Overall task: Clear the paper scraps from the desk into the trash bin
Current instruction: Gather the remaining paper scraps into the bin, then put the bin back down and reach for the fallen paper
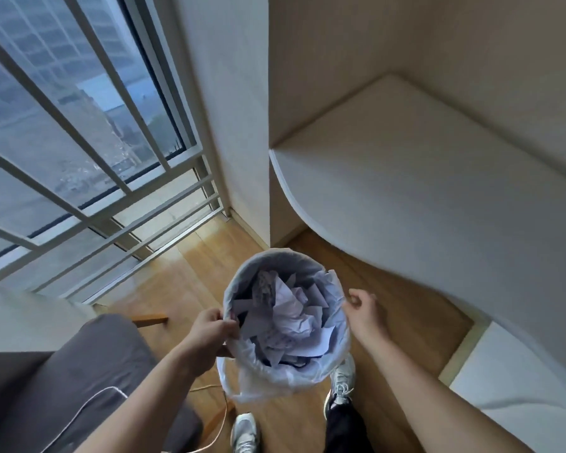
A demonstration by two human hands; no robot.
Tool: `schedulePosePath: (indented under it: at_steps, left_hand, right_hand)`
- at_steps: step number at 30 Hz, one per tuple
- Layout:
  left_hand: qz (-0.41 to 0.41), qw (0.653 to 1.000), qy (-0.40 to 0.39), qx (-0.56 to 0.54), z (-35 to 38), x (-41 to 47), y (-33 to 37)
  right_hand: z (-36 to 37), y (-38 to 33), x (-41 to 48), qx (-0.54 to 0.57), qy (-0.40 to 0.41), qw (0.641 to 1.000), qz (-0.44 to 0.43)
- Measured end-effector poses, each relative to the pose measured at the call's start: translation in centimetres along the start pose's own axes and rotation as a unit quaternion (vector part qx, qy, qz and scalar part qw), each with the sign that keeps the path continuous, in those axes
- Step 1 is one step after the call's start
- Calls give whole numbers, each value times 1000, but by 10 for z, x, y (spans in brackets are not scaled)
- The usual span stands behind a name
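A round trash bin [242, 273] lined with a thin plastic bag is held up above the wooden floor, in the lower middle of the view. Crumpled and torn paper scraps [288, 318] fill it. My left hand [211, 328] grips the bin's left rim, fingers curled over the edge. At the bin's right rim my right hand [365, 308] has its fingers loosely curled, touching or just off the bag's edge; I cannot tell which. The white desk [422, 191] to the right shows a bare top.
A grey upholstered chair [62, 371] with a white cable on it stands at the lower left. A tall window with white bars [79, 142] fills the left. My two feet in sneakers [342, 380] stand on the wooden floor below the bin. Another white surface [520, 387] lies lower right.
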State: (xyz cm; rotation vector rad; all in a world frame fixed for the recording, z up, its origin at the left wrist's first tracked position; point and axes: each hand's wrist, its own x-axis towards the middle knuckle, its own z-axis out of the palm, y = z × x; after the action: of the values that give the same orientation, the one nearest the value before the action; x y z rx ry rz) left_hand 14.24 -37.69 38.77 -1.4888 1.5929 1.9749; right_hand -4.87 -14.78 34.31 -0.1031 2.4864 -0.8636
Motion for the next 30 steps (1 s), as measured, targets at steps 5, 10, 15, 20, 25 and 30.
schedulePosePath:
  at_steps: [5, 10, 15, 20, 25, 30]
  left_hand:
    - [-12, 994, -72, 79, 25, 17, -27]
    - [-30, 981, -111, 159, 93, 47, -71]
    - [-31, 967, -97, 232, 194, 115, -143]
    - [-33, 954, -151, 256, 300, 201, -206]
    - [-12, 943, -200, 265, 394, 266, -245]
    - [6, 929, -241, 281, 456, 297, -277]
  right_hand:
    - [14, 60, -41, 104, 24, 981, 160]
    - [16, 158, -68, 187, 38, 936, 297]
    - [28, 286, -63, 250, 57, 886, 386]
    - [35, 410, -23, 283, 112, 866, 396]
    - [37, 508, 21, 291, 171, 861, 381]
    - [34, 570, 49, 278, 235, 851, 379]
